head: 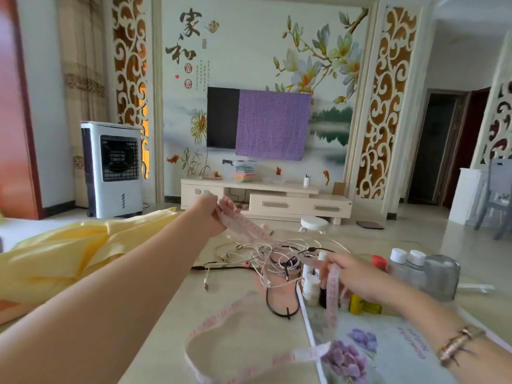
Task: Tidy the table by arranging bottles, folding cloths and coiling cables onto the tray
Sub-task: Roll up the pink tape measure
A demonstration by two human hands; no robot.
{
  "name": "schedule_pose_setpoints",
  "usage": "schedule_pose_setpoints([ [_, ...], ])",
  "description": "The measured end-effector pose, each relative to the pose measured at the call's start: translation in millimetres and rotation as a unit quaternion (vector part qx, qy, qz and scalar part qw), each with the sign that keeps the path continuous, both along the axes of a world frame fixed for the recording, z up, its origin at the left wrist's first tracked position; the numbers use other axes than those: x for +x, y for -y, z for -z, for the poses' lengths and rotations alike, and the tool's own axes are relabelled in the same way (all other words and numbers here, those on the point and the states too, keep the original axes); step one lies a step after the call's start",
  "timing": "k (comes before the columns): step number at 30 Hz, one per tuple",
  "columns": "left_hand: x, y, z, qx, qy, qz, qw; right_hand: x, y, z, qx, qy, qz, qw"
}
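Note:
A pink measuring tape [243, 225] stretches between both hands. My left hand [214, 214] grips one end, held up and far out over the table. My right hand [352, 275] pinches the tape lower down, above the floral tray [368, 353]. The tape's loose length loops across the tabletop near the tray's front corner. A tangle of white and black cables [277, 261] lies on the table between my hands. Several bottles [407, 264] stand at the tray's far end, partly hidden by my right hand. A yellow cloth [69, 256] lies rumpled on the left.
The beige table [177, 314] runs forward to a white stool [314, 224] on the floor beyond it. A TV cabinet [266, 198] and an air cooler [112, 169] stand against the far wall. A white strip [475, 287] lies right of the bottles.

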State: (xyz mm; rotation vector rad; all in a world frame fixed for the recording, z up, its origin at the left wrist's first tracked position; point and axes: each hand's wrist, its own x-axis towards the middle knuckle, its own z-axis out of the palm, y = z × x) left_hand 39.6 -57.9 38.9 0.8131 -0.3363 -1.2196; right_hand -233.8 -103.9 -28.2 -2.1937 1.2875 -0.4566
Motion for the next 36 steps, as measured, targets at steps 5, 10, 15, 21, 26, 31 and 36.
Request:
schedule_pose_setpoints([
  [5,24,-23,1,0.005,0.141,-0.015,0.99,11,-16,-9,-0.051,-0.205,-0.087,0.973],
  [10,9,-39,-2,-0.024,0.202,0.064,0.977,68,-37,-27,-0.092,0.088,-0.112,0.986],
  [15,-1,-46,-12,-0.074,0.196,0.078,0.975,131,-57,-39,-0.044,0.171,-0.173,0.969],
  [21,24,-57,-21,-0.102,0.114,0.03,0.988,142,-63,-28,-0.008,0.229,-0.234,0.945],
  [26,39,-62,-34,-0.134,0.072,-0.039,0.988,114,-50,-10,0.032,0.194,-0.232,0.953],
  [31,44,-58,-38,-0.117,0.094,-0.064,0.987,85,-20,3,-0.044,0.01,-0.131,0.99],
  [36,39,-53,-28,-0.096,0.153,-0.053,0.982,87,-6,10,-0.061,-0.09,-0.096,0.989],
])
